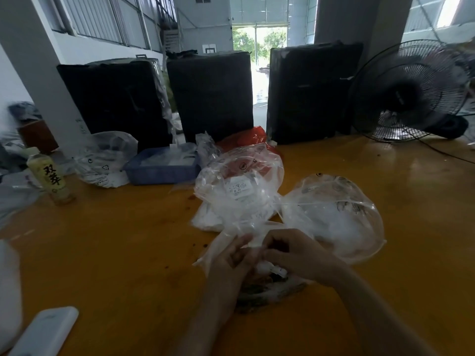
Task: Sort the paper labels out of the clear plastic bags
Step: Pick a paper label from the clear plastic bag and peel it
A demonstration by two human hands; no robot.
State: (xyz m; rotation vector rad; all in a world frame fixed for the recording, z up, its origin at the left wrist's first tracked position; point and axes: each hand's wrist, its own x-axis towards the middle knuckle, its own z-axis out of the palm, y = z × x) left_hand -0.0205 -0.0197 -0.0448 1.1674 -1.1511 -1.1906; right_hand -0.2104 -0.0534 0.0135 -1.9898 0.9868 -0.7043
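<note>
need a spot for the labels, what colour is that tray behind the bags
Blue; the tray shows best in the head view.

Orange table (385,201), blue tray (159,173), black fan (408,93)

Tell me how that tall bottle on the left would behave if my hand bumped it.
The bottle stands upright and narrow, so it would probably tip rather than slide. It looks like plastic, so it is unlikely to break. Once down, its round body would likely roll on the smooth orange table.
</note>
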